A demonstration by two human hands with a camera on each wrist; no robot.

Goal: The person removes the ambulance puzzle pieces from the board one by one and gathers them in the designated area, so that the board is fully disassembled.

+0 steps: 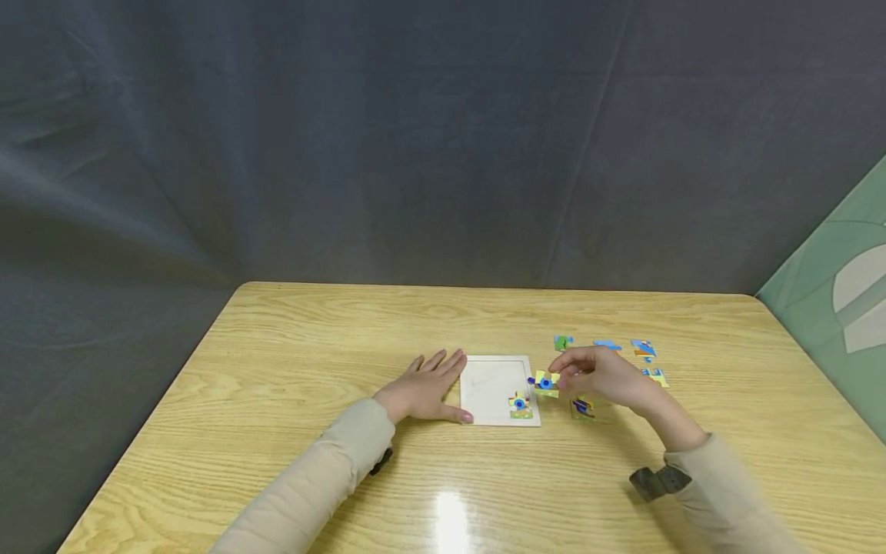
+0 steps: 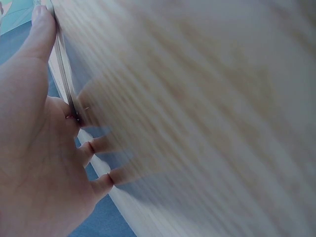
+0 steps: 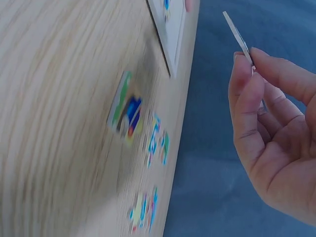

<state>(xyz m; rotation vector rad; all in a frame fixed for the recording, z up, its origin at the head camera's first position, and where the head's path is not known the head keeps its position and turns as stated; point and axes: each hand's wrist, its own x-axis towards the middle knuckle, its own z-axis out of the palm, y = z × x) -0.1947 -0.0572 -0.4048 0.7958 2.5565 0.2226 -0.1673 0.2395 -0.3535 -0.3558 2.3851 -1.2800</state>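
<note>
My right hand (image 1: 598, 375) pinches a jigsaw piece (image 1: 546, 383) between thumb and fingers, just off the right edge of a white puzzle tray (image 1: 487, 392). In the right wrist view the pinched piece (image 3: 238, 38) shows edge-on, raised above the table. Inside the tray's lower right corner lies another piece (image 1: 521, 405) with a blue round shape and a green strip. My left hand (image 1: 428, 388) rests with fingers spread at the tray's left edge, its thumb by the lower left corner. The left wrist view shows the left palm (image 2: 39, 148) beside the tray's edge.
Several loose pieces lie right of the tray: a green one (image 1: 563, 342), a blue and orange one (image 1: 643, 348), and one (image 1: 583, 408) below the right hand. The wooden table (image 1: 332, 331) ends at a dark curtain (image 1: 415, 154) behind.
</note>
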